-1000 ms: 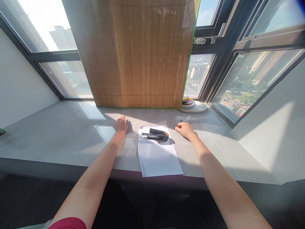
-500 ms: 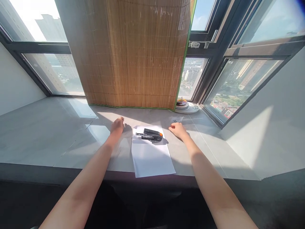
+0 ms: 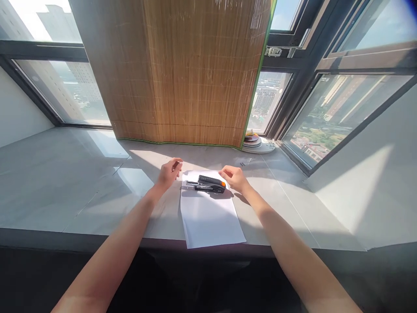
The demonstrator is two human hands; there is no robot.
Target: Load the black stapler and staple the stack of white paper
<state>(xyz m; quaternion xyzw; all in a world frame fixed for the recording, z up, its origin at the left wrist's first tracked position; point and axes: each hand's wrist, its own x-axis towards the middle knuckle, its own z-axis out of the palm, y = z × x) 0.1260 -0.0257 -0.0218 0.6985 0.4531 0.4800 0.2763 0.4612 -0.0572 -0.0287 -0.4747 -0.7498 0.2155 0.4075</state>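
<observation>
As fingers (image 3: 177, 165) curl, hands (image 3: 167, 174) (image 3: 236, 178) flank the stapler (image 3: 211, 184).

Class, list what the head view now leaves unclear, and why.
All in the head view:
Blind: top cut off by upper edge.
Plates: left side hidden by blind.
Stapler: lettering too small to read.
Left hand, right hand: anything pinched is too small to tell.

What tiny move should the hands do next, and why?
Maybe ease the right hand toward the stapler. The stapler lies on the white paper, and its orange-marked end is close to that hand.
</observation>
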